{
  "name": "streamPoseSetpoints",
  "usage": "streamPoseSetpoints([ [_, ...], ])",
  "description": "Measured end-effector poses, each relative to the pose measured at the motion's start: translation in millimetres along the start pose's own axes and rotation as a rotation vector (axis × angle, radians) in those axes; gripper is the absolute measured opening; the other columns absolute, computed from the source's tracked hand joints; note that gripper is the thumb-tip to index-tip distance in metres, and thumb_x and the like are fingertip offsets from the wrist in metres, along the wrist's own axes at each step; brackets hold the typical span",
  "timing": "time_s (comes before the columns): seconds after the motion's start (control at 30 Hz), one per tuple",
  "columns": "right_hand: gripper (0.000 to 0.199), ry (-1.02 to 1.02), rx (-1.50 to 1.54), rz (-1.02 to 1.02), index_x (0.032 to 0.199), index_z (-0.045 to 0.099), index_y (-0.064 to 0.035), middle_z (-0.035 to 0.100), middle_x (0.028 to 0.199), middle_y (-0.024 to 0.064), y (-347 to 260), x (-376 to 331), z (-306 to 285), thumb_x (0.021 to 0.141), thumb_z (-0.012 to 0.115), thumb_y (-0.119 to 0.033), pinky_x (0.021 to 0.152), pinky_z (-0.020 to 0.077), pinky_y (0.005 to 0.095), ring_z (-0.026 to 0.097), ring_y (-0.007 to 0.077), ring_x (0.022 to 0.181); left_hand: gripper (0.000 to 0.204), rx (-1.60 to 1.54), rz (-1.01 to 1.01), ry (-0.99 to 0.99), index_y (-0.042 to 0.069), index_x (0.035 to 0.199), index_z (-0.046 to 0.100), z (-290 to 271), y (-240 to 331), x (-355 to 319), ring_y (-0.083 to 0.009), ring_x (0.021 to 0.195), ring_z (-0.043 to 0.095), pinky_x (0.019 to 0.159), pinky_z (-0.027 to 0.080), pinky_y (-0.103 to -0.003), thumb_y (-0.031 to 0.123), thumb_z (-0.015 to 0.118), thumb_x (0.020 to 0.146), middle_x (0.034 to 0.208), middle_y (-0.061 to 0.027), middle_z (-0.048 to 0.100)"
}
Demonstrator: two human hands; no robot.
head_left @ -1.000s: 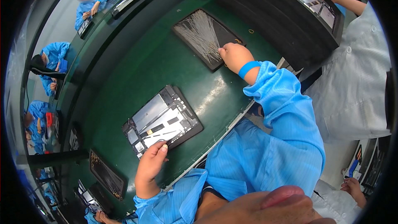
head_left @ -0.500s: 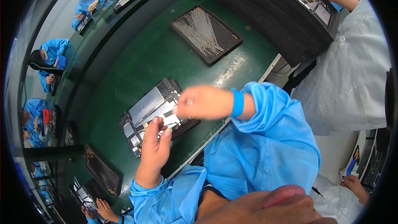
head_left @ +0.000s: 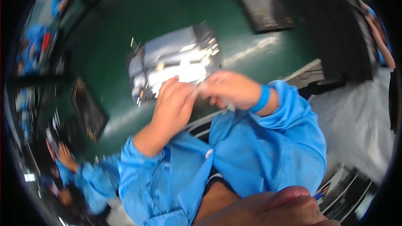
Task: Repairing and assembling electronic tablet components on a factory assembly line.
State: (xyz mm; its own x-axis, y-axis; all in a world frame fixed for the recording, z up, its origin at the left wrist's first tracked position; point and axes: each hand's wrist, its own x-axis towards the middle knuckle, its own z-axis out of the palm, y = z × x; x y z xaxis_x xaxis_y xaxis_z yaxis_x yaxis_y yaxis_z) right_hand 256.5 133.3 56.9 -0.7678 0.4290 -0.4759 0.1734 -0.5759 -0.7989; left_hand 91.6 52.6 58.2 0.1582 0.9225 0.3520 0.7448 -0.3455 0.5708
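Note:
My left hand and my right hand meet just in front of an opened tablet-like device. Both have fingertips pinched close together, and whatever is between them is too small and blurred to name. A pale, thin bit shows under my right palm; its kind is unclear. The device lies on the green table with bright metal panels and small parts exposed. Part of its near edge is hidden by my left fingers.
At the far right lies a dark tray of thin pale strips. Another dark tray with small golden bits sits to the left. Beyond it, a co-worker's hand rests near another device. A black partition stands at the right.
My right hand has come down from above the device to meet my left hand at its near edge. The whole view has shifted and turned, blurring the table.

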Motion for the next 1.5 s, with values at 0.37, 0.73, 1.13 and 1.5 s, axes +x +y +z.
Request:
streamPoseSetpoints([
  [0.37,0.044,0.616,0.252,-0.469,0.111,0.040,0.0010,0.055,0.077,0.0084,6,24,3,0.084,0.044,-0.034,0.062,0.0424,0.0248,0.051,0.0133,0.068,0.013,0.242,-0.197,0.098,0.009,0.083,0.059,28,-25,-23,-0.0307,0.093,0.044,0.082,0.034,-0.040,0.011,0.059,0.070,0.086,-0.0078,0.053],
  [0.73,0.051,0.660,-0.202,-0.751,0.111,0.035,0.0033,0.058,0.086,0.0117,27,40,19,0.086,0.035,-0.040,0.068,0.0417,0.0235,0.051,0.0119,0.074,0.009,0.267,-0.137,0.165,0.013,0.073,0.060,39,-36,-20,-0.0233,0.082,0.045,0.075,0.033,-0.036,0.011,0.058,0.064,0.072,-0.0034,0.051],
  [1.13,0.041,0.639,-0.288,-0.828,0.101,0.043,0.0031,0.059,0.082,0.0100,36,54,11,0.087,0.035,-0.035,0.064,0.0409,0.0220,0.049,0.0104,0.070,0.014,0.306,-0.169,0.077,0.013,0.074,0.059,34,-34,-16,-0.0232,0.081,0.045,0.075,0.033,-0.036,0.007,0.054,0.062,0.070,-0.0031,0.050],
  [1.5,0.034,0.434,-1.099,-0.984,0.098,0.046,-0.0032,0.059,0.074,0.0068,16,53,21,0.087,0.036,-0.034,0.055,0.0430,0.0236,0.053,0.0110,0.062,0.016,0.312,-0.192,0.051,0.012,0.076,0.060,31,-29,-15,-0.0231,0.080,0.047,0.074,0.034,-0.035,0.008,0.054,0.062,0.070,-0.0031,0.051],
])
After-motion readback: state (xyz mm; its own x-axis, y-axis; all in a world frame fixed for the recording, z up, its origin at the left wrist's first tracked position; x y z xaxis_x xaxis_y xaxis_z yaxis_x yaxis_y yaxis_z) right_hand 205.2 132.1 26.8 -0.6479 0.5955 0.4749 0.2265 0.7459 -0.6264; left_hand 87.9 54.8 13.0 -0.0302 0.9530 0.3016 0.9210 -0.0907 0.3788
